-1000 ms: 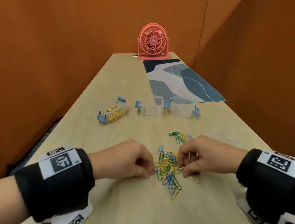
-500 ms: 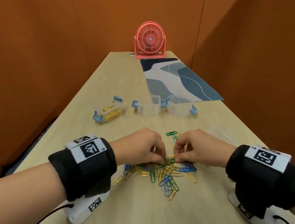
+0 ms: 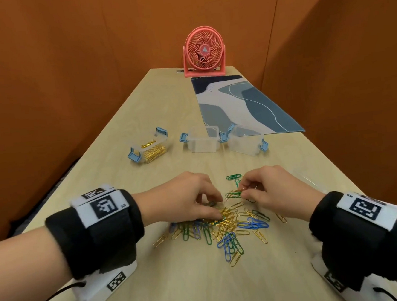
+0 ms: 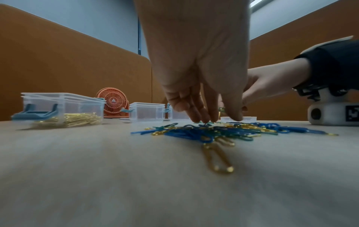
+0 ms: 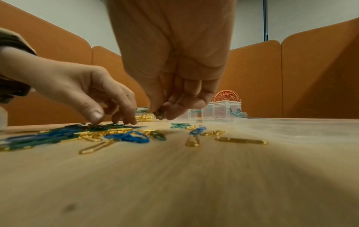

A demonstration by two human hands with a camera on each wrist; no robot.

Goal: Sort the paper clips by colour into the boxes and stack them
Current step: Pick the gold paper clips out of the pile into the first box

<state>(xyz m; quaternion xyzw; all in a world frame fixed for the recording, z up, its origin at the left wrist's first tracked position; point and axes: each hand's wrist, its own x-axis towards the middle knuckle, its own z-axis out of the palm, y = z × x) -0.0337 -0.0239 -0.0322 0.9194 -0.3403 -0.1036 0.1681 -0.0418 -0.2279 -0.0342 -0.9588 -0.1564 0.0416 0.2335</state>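
Note:
A loose pile of gold, blue and green paper clips (image 3: 225, 227) lies on the wooden table in front of me. My left hand (image 3: 218, 207) hovers over the pile's far left side, its thumb and fingertips (image 5: 127, 120) pressing down on clips, palm empty. Just right of it, my right hand (image 3: 243, 192) pinches a green clip (image 5: 159, 114) slightly above the table, and gold clips hang with it. Three clear boxes with blue latches stand farther back: the left box (image 3: 149, 149) holds gold clips, while the middle box (image 3: 202, 142) and right box (image 3: 246, 142) look empty.
A clear lid (image 3: 308, 179) lies at the right near the table edge. A blue patterned mat (image 3: 241, 103) and a pink fan (image 3: 204, 51) are at the far end. Orange partition walls close in both sides.
Both hands have moved slightly away from me across the pile. The clips are more spread out, and the right hand now has a green clip raised between its fingertips.

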